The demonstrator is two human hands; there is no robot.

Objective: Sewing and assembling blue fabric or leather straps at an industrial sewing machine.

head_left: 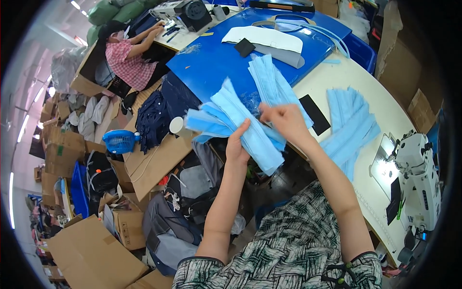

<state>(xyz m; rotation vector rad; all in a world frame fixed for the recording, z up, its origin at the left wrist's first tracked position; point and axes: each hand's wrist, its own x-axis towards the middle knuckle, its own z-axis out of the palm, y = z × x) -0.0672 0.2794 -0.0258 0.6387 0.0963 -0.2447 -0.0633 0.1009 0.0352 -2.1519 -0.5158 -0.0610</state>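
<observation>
Held bundle (head view): light-blue fabric strips (248,126), gathered crosswise and raised in front of the near edge of the blue panel (204,67).
Left hand: the left hand (237,145) pinches the bundle, thumb across its upper face; it lies nearer the wearer than the blue panel.
Right hand: the right hand (287,121), fingers curled, is beside the bundle's right flank, just off the blue panel's near right corner; whether it pinches a strip cannot be told.
Good handling: the step appears to be arranging strips by hand. The left thumb would best stay firm where the layers cross, while the right fingers take few layers at once and align their ends.
Strip groups: three; one in hand, one pile (275,82) across the blue panel's right edge, one crossed pile (350,123) right of it. Single strips cannot be counted.
Black pieces: two; a small square (244,47) on the blue panel, a rectangle (314,114) right of it.
White sheet: one (262,39), curved, on the blue panel.
</observation>
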